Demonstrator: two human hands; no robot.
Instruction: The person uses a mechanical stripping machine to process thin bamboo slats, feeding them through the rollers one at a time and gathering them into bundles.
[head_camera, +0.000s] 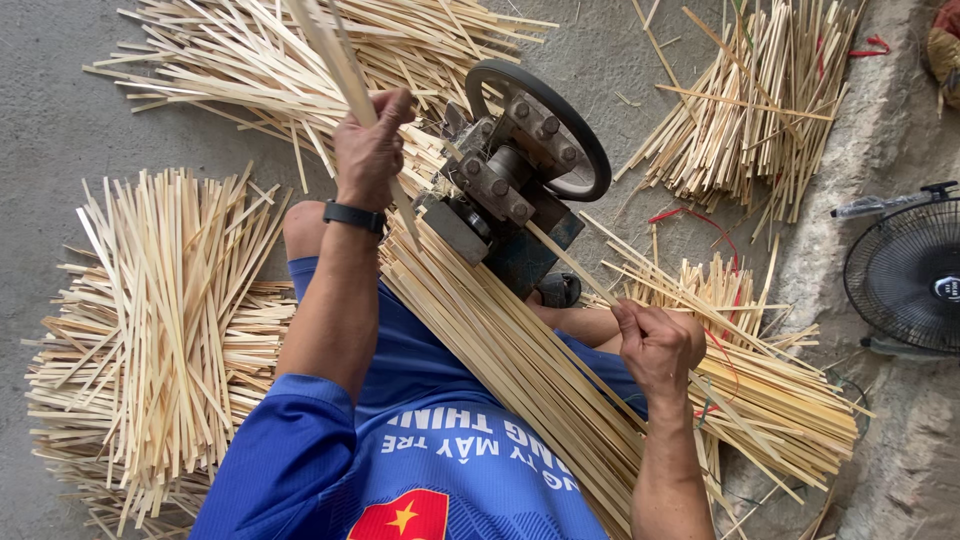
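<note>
My left hand (372, 150), with a black wristband, is closed around a few pale bamboo strips (335, 50) that rise toward the top of the view. My right hand (655, 345) is closed on a thin bamboo strip (570, 262) that runs up-left into a grey-blue metal machine (500, 195) with bolted rollers and a black wheel (590, 135). A thick bundle of long bamboo strips (520, 375) lies slantwise across my lap, between my arms, its upper end against the machine.
Heaps of cut bamboo strips lie on the concrete floor: a big heap (160, 320) at left, another (260, 60) at top left, one (750, 100) at top right, and one (780, 400) by my right hand. A black fan (905, 275) stands at right.
</note>
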